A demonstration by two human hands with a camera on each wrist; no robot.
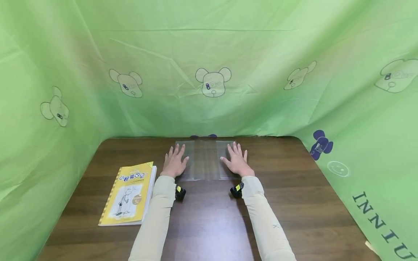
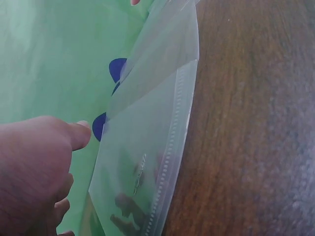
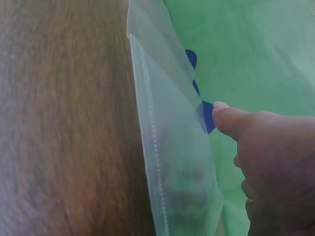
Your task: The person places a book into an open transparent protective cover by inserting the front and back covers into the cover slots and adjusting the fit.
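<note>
A clear plastic book cover [image 1: 205, 159] lies spread out near the table's far edge, a flap along its left and right sides. My left hand [image 1: 174, 163], fingers straight and spread, is at its left side. Mirroring it, my right hand [image 1: 237, 159] lies flat with fingers apart over the right side. In the left wrist view the cover [image 2: 142, 113] shows a ribbed seam along its near edge, with my left thumb held out beside it. A similar seam on the cover [image 3: 170, 137] appears in the right wrist view, near my extended right thumb.
A yellow paperback book [image 1: 130, 192] with a cartoon figure lies on the table's left, close to my left sleeve [image 1: 153, 221]. Green printed cloth [image 1: 212, 108] hangs behind the brown wooden table [image 1: 310, 210] and along both its sides.
</note>
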